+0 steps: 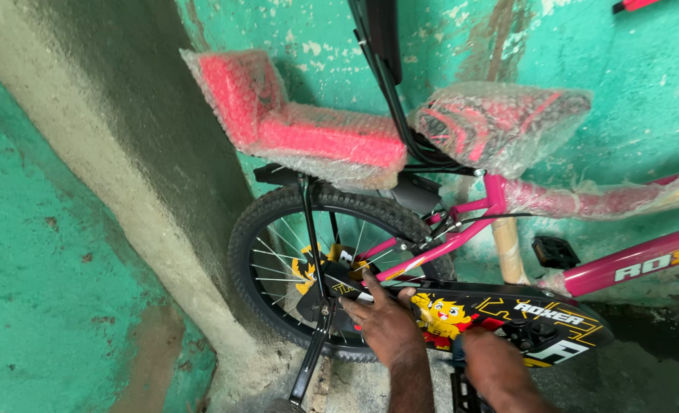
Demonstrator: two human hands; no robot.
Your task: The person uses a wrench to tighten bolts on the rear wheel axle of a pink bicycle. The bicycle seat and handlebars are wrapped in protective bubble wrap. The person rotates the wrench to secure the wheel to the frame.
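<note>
Partly hidden, right hand point(483, 353) meets chain guard point(508, 317); its grip unclear.

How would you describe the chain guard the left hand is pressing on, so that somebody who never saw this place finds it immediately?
Start from the pink child's bicycle leaning against the peeling green wall. Below its frame, beside the rear wheel, runs a long black chain guard, where the left hand lies. Unlike the bubble-wrapped saddle and rear seat above, it is unwrapped and bears a yellow cartoon animal.
</note>
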